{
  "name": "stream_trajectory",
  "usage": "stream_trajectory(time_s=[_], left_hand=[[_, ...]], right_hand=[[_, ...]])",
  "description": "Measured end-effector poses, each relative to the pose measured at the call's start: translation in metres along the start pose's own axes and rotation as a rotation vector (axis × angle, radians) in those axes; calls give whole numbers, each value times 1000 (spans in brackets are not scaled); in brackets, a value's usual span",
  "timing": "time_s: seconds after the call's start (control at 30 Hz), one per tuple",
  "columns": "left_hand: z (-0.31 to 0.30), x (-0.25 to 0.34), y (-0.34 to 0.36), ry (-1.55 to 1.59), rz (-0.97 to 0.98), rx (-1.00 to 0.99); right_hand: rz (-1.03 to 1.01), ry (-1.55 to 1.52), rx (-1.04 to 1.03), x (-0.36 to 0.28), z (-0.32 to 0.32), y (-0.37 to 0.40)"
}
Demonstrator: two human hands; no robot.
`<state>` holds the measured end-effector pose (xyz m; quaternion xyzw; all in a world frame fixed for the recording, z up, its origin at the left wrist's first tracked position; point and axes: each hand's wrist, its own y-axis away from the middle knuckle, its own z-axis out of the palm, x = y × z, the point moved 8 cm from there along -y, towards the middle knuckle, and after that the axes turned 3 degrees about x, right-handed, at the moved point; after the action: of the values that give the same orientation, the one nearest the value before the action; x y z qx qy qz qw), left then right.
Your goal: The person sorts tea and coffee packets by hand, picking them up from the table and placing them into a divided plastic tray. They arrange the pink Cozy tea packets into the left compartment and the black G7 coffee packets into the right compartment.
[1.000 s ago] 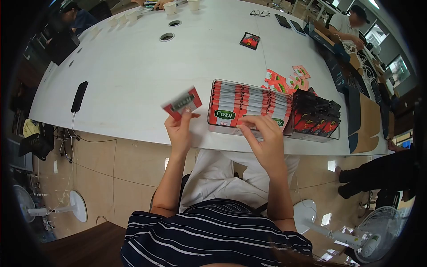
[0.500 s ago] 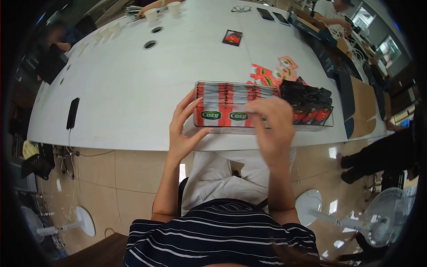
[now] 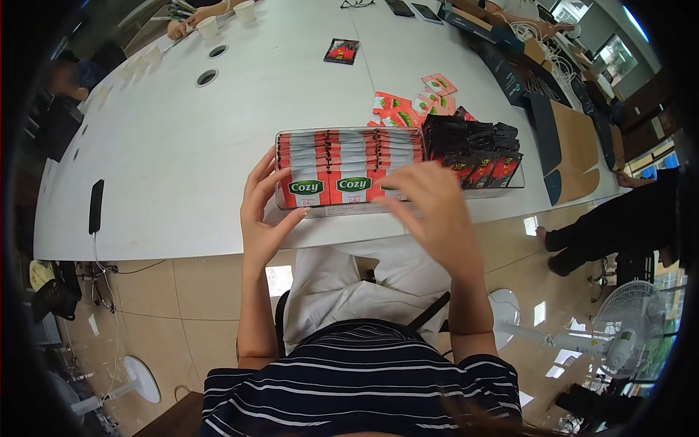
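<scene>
A clear box (image 3: pixel 336 207) stands near the table's front edge, filled with rows of red and silver Cozy sachets (image 3: pixel 354 186) packed upright. My left hand (image 3: pixel 263 207) grips its left end, fingers along the side and thumb at the front. Over the rightmost row hovers my right hand (image 3: pixel 433 204), slightly blurred, with thumb and fingers apart and nothing visible between them. It hides part of that row's front sachet. Right of the red sachets, black sachets with red prints (image 3: pixel 482 169) fill the other part of the container. Loose red sachets (image 3: pixel 397 109) lie behind.
A single black sachet (image 3: pixel 341 51) lies farther back. Paper cups (image 3: pixel 208 28) and cable holes (image 3: pixel 207 78) are at the far left, a black phone (image 3: pixel 96 206) with a cable at left. An open cardboard box (image 3: pixel 571 149) lines the right edge. Other people sit or stand around the table.
My right hand has drawn back slightly from the sachets, and its fingers have opened. My left hand stays on the box. The whole view has shifted, moving the table's contents leftward.
</scene>
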<state>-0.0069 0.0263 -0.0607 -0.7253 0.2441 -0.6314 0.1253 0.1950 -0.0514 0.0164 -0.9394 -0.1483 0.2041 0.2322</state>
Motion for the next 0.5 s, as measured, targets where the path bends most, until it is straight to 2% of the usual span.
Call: stream_trajectory(time_s=[0.13,0.33,0.5], left_hand=[[0,-2,1,10,-10,-4],[0,-3,0,16,8,2],[0,-5,0,-19,39,-21]], right_hand=[[-38,11,-102,-12,35,8],[124,-17,-322,3,44,12],[119,-11,-335,6,44,13]])
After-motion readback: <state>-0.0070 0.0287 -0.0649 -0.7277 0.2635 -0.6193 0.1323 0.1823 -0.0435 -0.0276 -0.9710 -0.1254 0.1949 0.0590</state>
